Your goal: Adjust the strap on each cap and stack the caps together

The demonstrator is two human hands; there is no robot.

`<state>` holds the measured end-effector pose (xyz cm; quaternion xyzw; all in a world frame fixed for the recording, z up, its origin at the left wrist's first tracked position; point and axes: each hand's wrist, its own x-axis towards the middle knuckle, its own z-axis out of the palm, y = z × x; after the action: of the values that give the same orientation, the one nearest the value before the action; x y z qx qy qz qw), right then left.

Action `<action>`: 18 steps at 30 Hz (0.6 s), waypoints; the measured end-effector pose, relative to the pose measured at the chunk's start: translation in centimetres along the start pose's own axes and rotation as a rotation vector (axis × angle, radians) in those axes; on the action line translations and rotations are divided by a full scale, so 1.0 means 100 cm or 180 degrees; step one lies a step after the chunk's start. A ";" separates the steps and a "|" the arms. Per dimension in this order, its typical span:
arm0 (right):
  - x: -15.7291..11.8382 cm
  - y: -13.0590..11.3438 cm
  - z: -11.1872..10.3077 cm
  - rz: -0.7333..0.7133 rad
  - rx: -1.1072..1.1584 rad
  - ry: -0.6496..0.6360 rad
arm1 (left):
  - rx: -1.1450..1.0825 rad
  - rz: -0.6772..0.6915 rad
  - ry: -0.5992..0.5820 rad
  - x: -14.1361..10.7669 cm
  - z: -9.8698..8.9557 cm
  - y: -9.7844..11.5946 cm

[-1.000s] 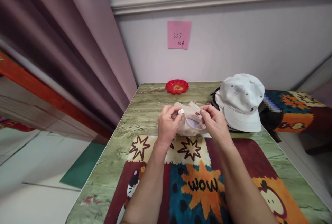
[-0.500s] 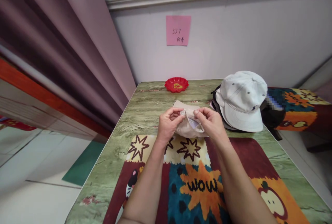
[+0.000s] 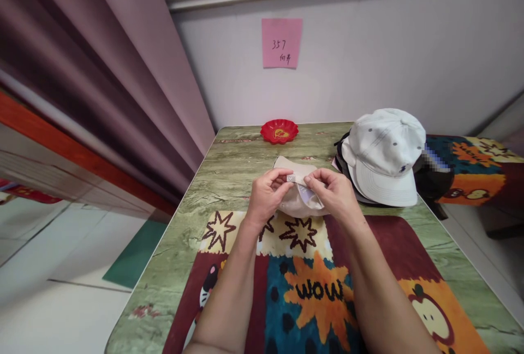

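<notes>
A beige cap is held between both hands above the table, its brim pointing away from me and part of its inside showing. My left hand pinches the cap's strap at a small metal buckle. Thumb and fingers of my right hand are closed on the strap's other side, just right of the buckle. The hands cover parts of the cap's edges. To the right, a white cap lies on top of a stack of darker caps.
A red scalloped dish stands near the table's back edge. A patterned mat lies under my forearms on the green wood-look table. A pink note is on the wall. Purple curtain hangs at left.
My fingers have shifted slightly on the strap, and the buckle now faces me more squarely. The view has tilted a little; the stacked caps and dish stay in place.
</notes>
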<state>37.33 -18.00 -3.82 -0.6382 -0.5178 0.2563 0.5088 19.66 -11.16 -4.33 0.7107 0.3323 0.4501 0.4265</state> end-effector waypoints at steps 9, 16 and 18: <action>-0.002 -0.007 0.000 0.0038 0.0013 -0.0127 | 0.0582 0.0411 -0.0256 -0.001 -0.010 0.011; -0.002 -0.008 0.006 -0.0029 -0.0110 -0.0232 | 0.0940 0.0718 -0.0428 -0.002 -0.007 0.016; -0.001 -0.007 0.004 0.0022 -0.0024 -0.0282 | 0.1011 0.0725 -0.0396 -0.002 -0.008 0.017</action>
<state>36.68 -17.97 -3.35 -0.6299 -0.5385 0.2842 0.4821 19.02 -11.77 -2.72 0.8285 0.2896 0.3925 0.2751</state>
